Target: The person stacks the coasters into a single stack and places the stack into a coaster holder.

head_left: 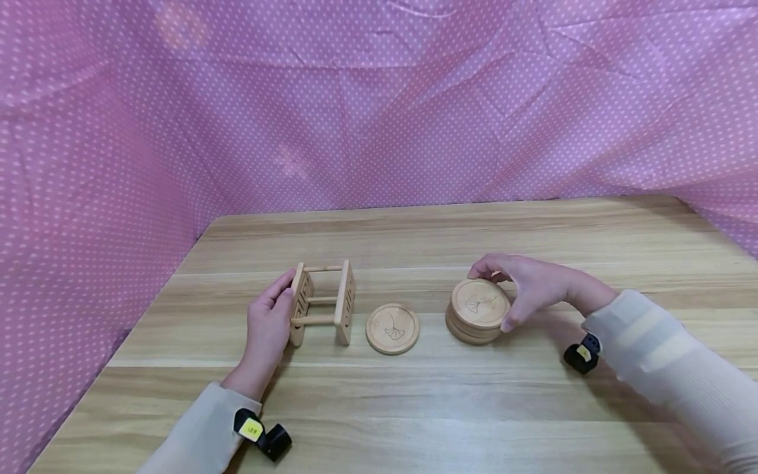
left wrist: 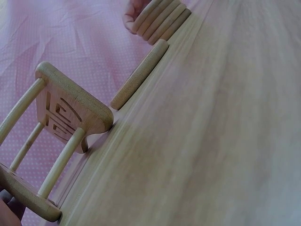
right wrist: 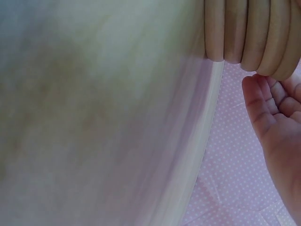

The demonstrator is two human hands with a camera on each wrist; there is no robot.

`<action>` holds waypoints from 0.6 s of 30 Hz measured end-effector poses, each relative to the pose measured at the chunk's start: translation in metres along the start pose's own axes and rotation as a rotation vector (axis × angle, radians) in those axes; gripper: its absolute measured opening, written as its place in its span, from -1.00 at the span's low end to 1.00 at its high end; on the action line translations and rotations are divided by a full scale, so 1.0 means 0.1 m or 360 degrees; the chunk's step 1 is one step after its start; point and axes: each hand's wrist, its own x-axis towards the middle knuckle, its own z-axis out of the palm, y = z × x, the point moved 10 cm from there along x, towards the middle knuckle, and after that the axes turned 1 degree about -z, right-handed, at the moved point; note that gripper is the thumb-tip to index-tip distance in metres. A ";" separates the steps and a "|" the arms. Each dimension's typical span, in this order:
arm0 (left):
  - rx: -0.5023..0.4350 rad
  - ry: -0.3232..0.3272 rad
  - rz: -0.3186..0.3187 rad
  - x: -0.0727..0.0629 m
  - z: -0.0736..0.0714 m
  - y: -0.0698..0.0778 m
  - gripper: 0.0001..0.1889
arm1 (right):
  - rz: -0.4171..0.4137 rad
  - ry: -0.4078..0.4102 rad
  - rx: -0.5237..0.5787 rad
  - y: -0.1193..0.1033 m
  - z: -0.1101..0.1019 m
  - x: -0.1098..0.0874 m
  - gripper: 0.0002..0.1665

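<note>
Wooden discs in pale tan make up the round stack at my right hand, which stands on the table to the right of centre. Five edges show in the right wrist view, and the upper discs sit a little askew over the lower ones. My fingers curve round the far side of the stack while my thumb presses its near right edge, the hand spread about as wide as the discs; whether the upper ones are raised at all, I cannot tell. Fine lines draw a leaf on the top face.

Just left of the stack, and apart from it, a single disc lies flat, with a fan-shaped leaf on it. Left of that stands a wooden rack, two upright panels with cut-out patterns, joined by three round rods. My left hand grips its left panel from outside, thumb and fingers closed on the board.

Light sleeves cover my forearms, each wearing a black device with a yellow label. Pink cloth with white dots hangs behind the table and along its sides.
</note>
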 end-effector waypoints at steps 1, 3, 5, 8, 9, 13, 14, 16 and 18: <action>0.0000 0.0000 0.0000 0.00 0.00 0.00 -0.60 | -0.0001 -0.0001 -0.0003 0.00 0.00 0.00 -0.12; -0.0004 0.0002 0.0001 0.00 0.00 0.00 -0.60 | -0.0005 -0.0002 -0.0010 -0.01 0.00 0.00 -0.12; -0.0001 0.0003 0.0001 0.00 0.00 0.01 -0.60 | -0.0013 -0.0002 -0.0004 -0.01 0.00 0.00 -0.12; 0.0003 0.0000 -0.0003 0.00 0.00 0.01 -0.60 | -0.0028 -0.0009 0.0012 -0.02 0.00 0.00 -0.11; 0.0004 -0.0001 -0.0007 0.00 0.00 0.01 -0.60 | -0.0032 -0.0013 0.0015 -0.02 0.00 0.00 -0.11; 0.0006 -0.0005 -0.0023 -0.01 0.01 0.01 -0.60 | -0.0030 -0.0028 0.0032 -0.02 0.00 0.00 -0.10; 0.0004 -0.0004 -0.0026 -0.01 0.01 0.01 -0.60 | -0.0030 -0.0030 0.0033 -0.02 0.00 0.00 -0.10; -0.0001 -0.0002 -0.0023 -0.01 0.01 0.01 -0.60 | -0.0038 -0.0037 0.0034 -0.03 0.00 -0.01 -0.10; -0.0004 0.0000 -0.0020 -0.01 0.01 0.01 -0.60 | -0.0042 -0.0043 0.0033 -0.04 0.01 -0.01 -0.09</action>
